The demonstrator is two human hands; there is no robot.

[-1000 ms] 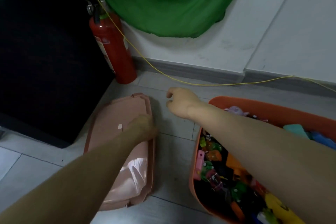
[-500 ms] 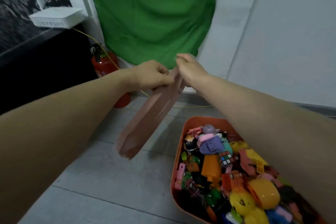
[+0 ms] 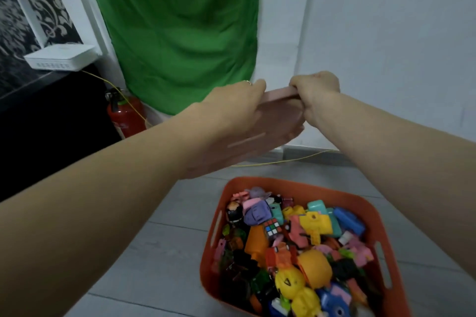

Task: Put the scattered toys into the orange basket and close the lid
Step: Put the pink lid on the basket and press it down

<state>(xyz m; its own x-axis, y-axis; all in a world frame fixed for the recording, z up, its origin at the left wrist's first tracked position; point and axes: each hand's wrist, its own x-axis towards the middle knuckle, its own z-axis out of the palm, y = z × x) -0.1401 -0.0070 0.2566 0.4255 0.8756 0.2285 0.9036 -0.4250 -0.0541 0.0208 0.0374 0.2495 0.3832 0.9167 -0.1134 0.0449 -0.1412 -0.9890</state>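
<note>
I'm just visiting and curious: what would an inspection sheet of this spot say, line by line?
Surface: grey tiled floor; no loose toys seen on it.
Job's things: orange basket on the floor, heaped with toys, uncovered; pink lid held in the air above and behind it.
Clutter: nothing seen.
Grippers: left hand and right hand both grip the lid's far edge.
Cables: yellow cable runs along the skirting and up past the extinguisher.
Surroundings: green cloth on the white wall; white router on a black cabinet.
</note>
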